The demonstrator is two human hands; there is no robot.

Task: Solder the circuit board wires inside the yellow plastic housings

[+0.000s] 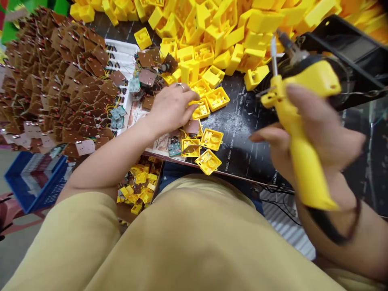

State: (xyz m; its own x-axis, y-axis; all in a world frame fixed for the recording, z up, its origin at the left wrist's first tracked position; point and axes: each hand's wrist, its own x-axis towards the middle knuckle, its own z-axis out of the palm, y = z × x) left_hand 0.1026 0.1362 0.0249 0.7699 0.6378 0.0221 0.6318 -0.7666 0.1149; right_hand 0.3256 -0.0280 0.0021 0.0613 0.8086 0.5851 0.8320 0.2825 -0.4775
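My right hand point(315, 133) is wrapped around the handle of a yellow soldering gun point(306, 157), raised over the right of the bench with its metal tip pointing up and away. My left hand point(174, 105) is closed, fingers bent, at the edge of a yellow plastic casing point(201, 109); the fingertips are partly hidden. More open casings lie around it, one point(217, 99) just beyond the fingers and another point(207, 161) at the bench edge. A small brown circuit board point(192, 127) and a green board point(175, 148) with wires rest below the left hand.
Yellow casings point(209, 24) are heaped at the back. Brown circuit boards point(54, 81) pile up on the left, beside a white tray point(124, 48). A black stand point(342, 52) is at the back right. Below the black bench point(239, 133) are a box of yellow parts point(141, 182) and a blue crate point(22, 190).
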